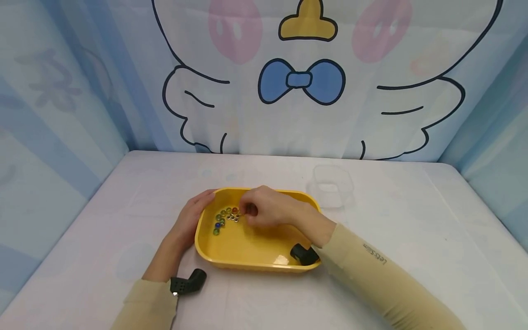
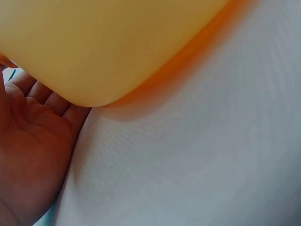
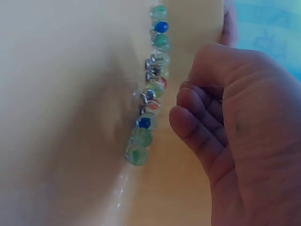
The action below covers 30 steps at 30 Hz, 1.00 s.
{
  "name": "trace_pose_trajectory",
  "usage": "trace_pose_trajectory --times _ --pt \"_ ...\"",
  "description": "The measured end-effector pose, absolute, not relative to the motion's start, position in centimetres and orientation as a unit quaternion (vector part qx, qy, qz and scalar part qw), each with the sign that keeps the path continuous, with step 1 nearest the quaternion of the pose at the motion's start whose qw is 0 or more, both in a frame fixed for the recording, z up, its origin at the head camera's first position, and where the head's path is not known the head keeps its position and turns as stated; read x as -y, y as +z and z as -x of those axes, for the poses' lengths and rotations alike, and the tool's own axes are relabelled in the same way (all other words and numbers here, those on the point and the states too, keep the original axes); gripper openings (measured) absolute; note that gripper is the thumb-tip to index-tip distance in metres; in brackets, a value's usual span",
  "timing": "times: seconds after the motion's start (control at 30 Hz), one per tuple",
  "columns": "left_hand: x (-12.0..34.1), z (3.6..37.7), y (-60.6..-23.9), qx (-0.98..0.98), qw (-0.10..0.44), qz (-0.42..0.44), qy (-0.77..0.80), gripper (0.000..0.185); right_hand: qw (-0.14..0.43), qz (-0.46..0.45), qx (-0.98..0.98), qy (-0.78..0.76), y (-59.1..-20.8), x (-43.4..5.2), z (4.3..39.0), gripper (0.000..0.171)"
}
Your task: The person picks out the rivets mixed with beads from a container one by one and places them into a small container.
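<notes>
A yellow tray (image 1: 247, 250) lies on the white table, tilt not evident. My left hand (image 1: 191, 215) rests against its left end, the fingers fairly straight along the outer wall. In the left wrist view, that palm (image 2: 40, 141) faces the tray, and the fingertips are hidden behind it. Glass marbles (image 1: 218, 217), green, blue and red, sit inside on the left. Beside them lie several small shiny silver pieces (image 1: 233, 217). Above these, my right hand (image 1: 268, 206) has curled fingers, thumb and fingertips together. A tiny glint shows there; whether anything is pinched is unclear.
A clear plastic container (image 1: 330, 188) stands behind the tray's right end. Black wrist cameras (image 1: 304, 254) are strapped to both forearms, the right one over the tray. A printed curtain (image 1: 301, 123) closes off the table's far edge.
</notes>
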State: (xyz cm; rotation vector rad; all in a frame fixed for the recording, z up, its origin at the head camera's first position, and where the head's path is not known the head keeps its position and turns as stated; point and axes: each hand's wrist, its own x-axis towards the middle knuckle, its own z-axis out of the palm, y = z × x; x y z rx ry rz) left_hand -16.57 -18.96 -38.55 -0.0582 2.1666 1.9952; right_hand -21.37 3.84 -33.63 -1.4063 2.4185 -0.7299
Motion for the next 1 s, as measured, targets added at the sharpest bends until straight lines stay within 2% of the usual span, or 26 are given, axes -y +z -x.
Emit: trace_pose_trajectory --times 0.33,1.0 --pt "18.9 16.5 -38.4 -0.731 0.095 0.015 0.676 0.051 0.098 0.481 -0.815 -0.307 -33.3 -4.9 21.4 0.010" --pt "18.8 16.4 -38.4 -0.738 0.095 0.024 0.668 0.050 0.000 0.449 -0.793 -0.412 -33.4 -6.6 21.5 0.011"
